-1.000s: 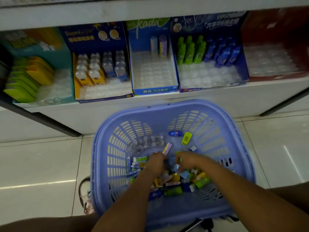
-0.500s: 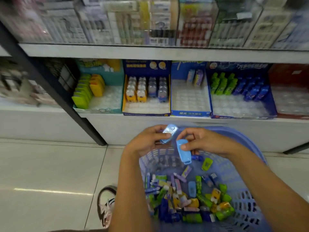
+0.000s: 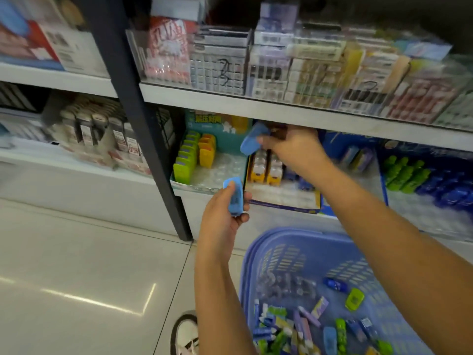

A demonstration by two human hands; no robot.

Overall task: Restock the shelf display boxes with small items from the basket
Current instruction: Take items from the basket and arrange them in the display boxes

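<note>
My right hand (image 3: 289, 147) is stretched to the lower shelf and grips a light blue item (image 3: 253, 139) just above the teal display box (image 3: 212, 185), which holds green and yellow items and has bare plastic slots. My left hand (image 3: 222, 216) is lower, in front of the shelf edge, and holds a second light blue item (image 3: 234, 197) upright. The purple basket (image 3: 258, 252) stands on the floor at the lower right with several small colourful items in it.
To the right of the teal box are a navy box (image 3: 281, 203) with yellow and blue items and a blue box (image 3: 422, 180) with green and blue bottles. A dark shelf post (image 3: 143, 124) stands at the left. My shoe (image 3: 185, 334) rests on the tiled floor.
Both hands rose out of the basket, each with a light blue item. The right hand reached up to the teal box; the left hand followed to the shelf's front. The view swung up and left.
</note>
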